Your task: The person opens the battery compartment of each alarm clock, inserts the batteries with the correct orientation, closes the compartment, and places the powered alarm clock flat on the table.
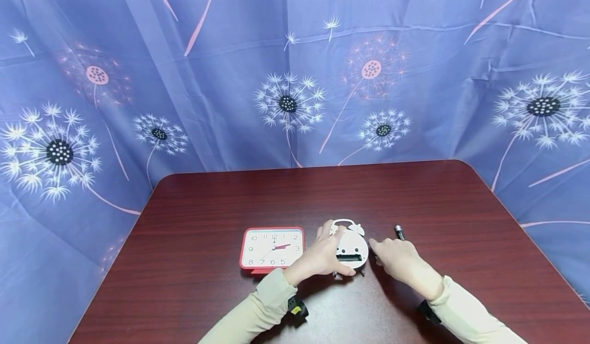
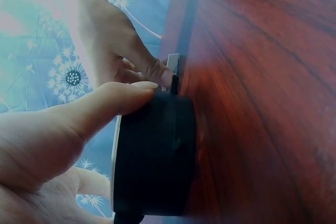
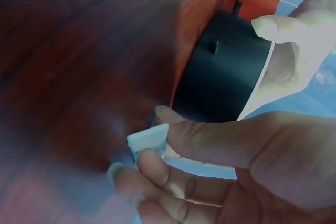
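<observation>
Steadying: left hand (image 1: 322, 253) curled about round white-and-black alarm clock (image 1: 352, 243) lying back-up on red-brown wood-grained table (image 1: 207, 206), likely keeping its dark rectangular slot (image 1: 349, 257) reachable | right hand (image 1: 400, 260) just beside, thumb and fingers closed on small flat white piece (image 3: 148, 139), perhaps the cover.

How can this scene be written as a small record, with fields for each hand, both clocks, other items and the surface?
Left hand: grips the white round clock by its edge
Right hand: pinches a small white piece beside that clock
White round clock: white side up, dark slot showing
Red-framed clock: left of the round one in the head view, dial visible
Other item: dark cylinder with silvery end, partly hidden behind the right hand
Surface: reddish-brown table
</observation>
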The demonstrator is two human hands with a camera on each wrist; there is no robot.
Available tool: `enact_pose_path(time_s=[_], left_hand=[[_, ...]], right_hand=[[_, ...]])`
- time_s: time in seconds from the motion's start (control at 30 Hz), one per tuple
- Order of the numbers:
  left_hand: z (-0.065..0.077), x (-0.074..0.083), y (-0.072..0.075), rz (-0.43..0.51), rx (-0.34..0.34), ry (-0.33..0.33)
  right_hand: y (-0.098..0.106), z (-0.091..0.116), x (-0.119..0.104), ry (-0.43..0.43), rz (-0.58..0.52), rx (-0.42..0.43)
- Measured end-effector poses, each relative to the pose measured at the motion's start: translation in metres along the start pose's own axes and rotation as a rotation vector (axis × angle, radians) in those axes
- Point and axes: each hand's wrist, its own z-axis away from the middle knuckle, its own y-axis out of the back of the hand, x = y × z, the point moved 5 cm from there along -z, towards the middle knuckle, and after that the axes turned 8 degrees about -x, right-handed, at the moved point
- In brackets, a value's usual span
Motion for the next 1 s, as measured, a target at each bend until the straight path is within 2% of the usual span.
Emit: enact_pose_path(time_s=[0.43, 0.77, 1.0], left_hand=[[0.0, 0.001, 0.001, 0.001, 0.003, -0.013], [0.001, 0.001, 0.001, 0.003, 0.002, -0.019], [0.0, 0.0, 0.0, -0.003, -0.002, -0.014]], right_hand=[[-0.001, -0.003, 0.006, -0.016, -0.069, -0.078], [-0.001, -0.004, 0.007, 0.029, -0.091, -0.073], [0.006, -0.004, 0.013, 0.005, -0.126, -0.044]])
